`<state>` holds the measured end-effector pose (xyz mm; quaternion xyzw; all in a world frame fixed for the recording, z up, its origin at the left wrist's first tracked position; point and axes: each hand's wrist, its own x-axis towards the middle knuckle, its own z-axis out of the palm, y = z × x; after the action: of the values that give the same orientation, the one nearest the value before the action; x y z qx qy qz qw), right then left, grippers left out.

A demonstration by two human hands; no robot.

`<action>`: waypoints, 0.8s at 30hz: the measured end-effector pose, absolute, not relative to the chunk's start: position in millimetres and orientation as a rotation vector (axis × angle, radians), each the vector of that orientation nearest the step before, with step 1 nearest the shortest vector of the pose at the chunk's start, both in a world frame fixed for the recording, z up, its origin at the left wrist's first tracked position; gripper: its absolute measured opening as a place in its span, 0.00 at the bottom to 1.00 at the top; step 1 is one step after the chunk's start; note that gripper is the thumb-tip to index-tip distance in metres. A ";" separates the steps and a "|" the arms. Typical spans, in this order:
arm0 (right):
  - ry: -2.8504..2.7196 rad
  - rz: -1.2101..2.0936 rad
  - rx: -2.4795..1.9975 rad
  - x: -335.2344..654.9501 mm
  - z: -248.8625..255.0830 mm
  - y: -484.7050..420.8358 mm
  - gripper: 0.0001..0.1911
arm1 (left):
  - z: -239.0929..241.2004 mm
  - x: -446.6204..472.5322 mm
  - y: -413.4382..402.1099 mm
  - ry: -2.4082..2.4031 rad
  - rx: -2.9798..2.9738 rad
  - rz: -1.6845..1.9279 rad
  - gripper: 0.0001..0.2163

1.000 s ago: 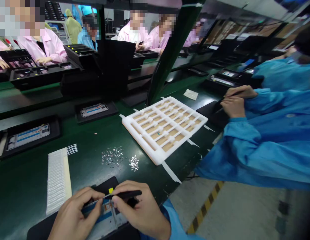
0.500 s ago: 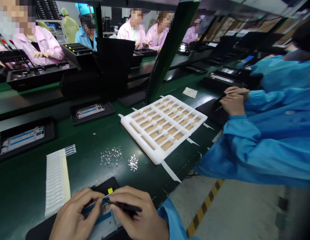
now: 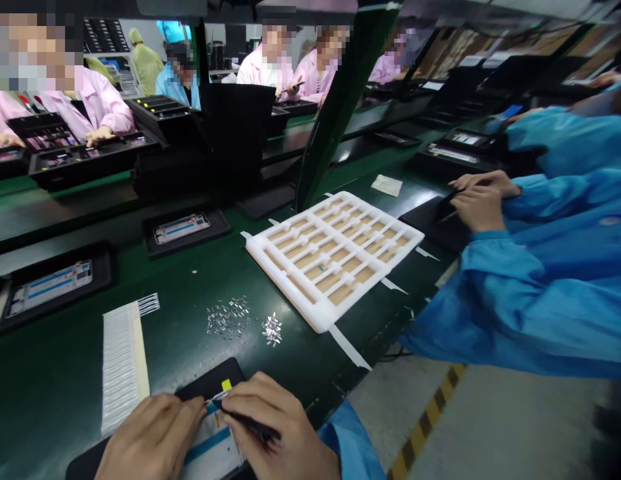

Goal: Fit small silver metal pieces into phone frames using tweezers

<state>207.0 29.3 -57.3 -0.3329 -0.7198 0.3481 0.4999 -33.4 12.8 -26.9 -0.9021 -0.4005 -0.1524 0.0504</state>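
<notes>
A silver phone frame (image 3: 221,455) with blue strips lies in a black tray (image 3: 225,369) at the bottom of the view. My left hand (image 3: 149,433) covers its left part, fingers pressed together and fingertips on its upper edge; the thumb is mostly hidden. Black tweezers (image 3: 260,427) are pinched in my right hand (image 3: 285,427), their tip at that same edge close to the left fingertips. A thin whitish strip (image 3: 219,396) shows there, too small to identify. A yellow tab (image 3: 226,385) stands out just above.
Left of the tray lies a sheet of white strips (image 3: 121,367). Small metal pieces sit in a scatter (image 3: 229,319) and a pile (image 3: 273,329). Beyond is a white foam tray (image 3: 323,321), taped down. Two trays with phone frames (image 3: 183,228) stand farther left. A co-worker's blue sleeve (image 3: 530,280) is at right.
My left fingers have flattened together over the frame's edge, where thumb and forefinger were pinching before. The tweezers remain at the same edge. The camera view has shifted slightly.
</notes>
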 end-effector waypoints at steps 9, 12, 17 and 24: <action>-1.470 0.951 -0.871 209.9 -50.8 30.3 0.10 | -32.3 -102.4 90.5 -1.764 -2.371 -0.491 0.31; -1.411 0.922 -0.885 214.8 -52.4 33.7 0.12 | -47.0 -125.6 115.4 -1.812 -2.266 -0.488 0.33; -1.401 0.924 -0.883 215.1 -54.1 33.4 0.11 | -53.3 -125.6 119.8 -1.764 -2.268 -0.355 0.29; -1.420 0.920 -0.906 218.9 -54.4 32.8 0.11 | -46.1 -118.4 118.7 -1.662 -2.249 -0.146 0.25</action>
<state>218.9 32.8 -54.4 -0.3868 -0.6061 0.3924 0.5737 -118.4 118.7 -46.1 -0.7914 -0.5849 -0.0515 0.1700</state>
